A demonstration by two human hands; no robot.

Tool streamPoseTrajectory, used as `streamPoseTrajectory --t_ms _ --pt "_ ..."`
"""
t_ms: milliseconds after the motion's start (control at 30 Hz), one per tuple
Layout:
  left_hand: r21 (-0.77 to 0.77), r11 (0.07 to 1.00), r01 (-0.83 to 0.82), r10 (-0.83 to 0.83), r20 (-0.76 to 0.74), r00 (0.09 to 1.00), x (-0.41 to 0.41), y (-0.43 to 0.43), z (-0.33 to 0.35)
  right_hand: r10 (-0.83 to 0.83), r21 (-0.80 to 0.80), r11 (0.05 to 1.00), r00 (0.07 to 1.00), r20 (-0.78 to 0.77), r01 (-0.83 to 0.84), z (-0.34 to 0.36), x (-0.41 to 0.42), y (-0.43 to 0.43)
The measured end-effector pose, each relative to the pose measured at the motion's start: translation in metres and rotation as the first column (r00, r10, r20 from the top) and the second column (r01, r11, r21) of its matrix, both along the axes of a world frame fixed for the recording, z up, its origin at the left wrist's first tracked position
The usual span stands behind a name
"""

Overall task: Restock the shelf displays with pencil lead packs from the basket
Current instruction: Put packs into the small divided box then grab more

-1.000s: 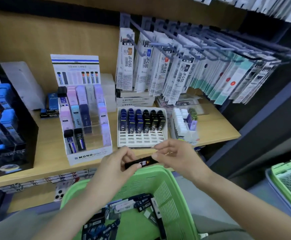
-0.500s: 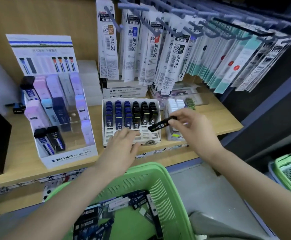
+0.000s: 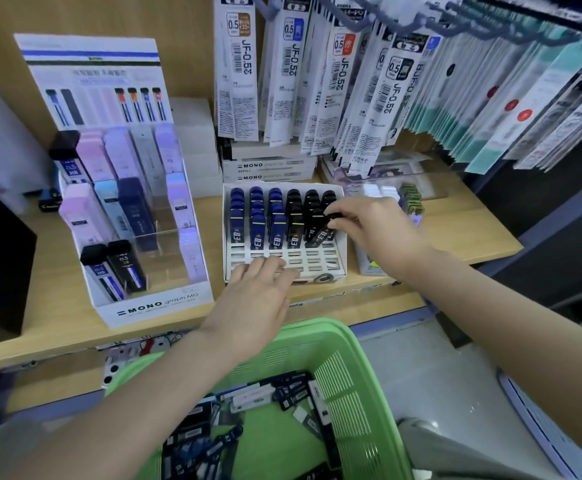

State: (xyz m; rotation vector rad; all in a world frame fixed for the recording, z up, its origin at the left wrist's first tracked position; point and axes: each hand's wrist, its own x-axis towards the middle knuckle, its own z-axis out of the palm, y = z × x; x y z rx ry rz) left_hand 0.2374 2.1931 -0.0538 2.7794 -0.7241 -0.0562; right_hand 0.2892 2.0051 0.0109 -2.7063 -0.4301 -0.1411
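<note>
Pencil lead pack (image 3: 321,233), black, now sits tilted at the rightmost black column of the white tray (image 3: 342,261) on the shelf (image 3: 473,237). Half a sec ago we held it in the air just in front of the tray, and a sec ago over the basket (image 3: 362,368). Our right hand (image 3: 369,230) pinches its top end btwn thumb & fingers. Left hand (image 3: 258,296) holds nothing, fingers flat on the tray's front edge, prob. steadying it. We judge this pack nearly slotted but not yet released. Empty front slots & many packs in the basket suggest lots left to restock.
</note>
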Motion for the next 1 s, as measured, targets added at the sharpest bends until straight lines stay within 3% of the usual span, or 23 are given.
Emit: streamPoseTrajectory --t_ms 200,400,600,700,800,900,1000 --pt "0.023 1.000 0.004 -0.005 0.034 0.999 -0.001 -0.001 -0.002 0.078 -0.223 0.971 0.995 -0.060 -0.089 0.001 0.010 0.014" --pt "0.028 1.000 0.009 -0.010 0.056 0.998 -0.001 -0.001 -0.004 0.052 -0.175 0.984 0.996 0.077 -0.038 -0.006 0.005 0.017" --pt "0.023 0.999 0.024 -0.026 0.053 0.998 0.000 0.000 -0.001 0.023 -0.134 0.991 0.994 0.105 -0.008 -0.013 0.003 0.014" --pt "-0.027 0.999 0.024 -0.022 0.066 0.998 -0.005 0.003 -0.002 0.033 -0.145 0.989 0.960 0.278 0.008 -0.019 -0.012 0.013" --pt "-0.103 0.993 0.048 -0.028 0.190 0.981 -0.019 0.013 -0.004 0.043 -0.122 0.992 0.917 0.395 0.006 -0.030 -0.041 0.011" --pt "-0.114 0.992 0.060 -0.029 0.257 0.966 -0.043 0.027 -0.019 0.109 -0.101 0.992 0.925 0.363 -0.077 -0.053 -0.073 0.009" --pt "-0.089 0.995 0.049 -0.030 0.202 0.979 -0.073 0.040 -0.045 0.198 -0.129 0.977 0.953 0.228 -0.172 -0.088 -0.104 0.010"
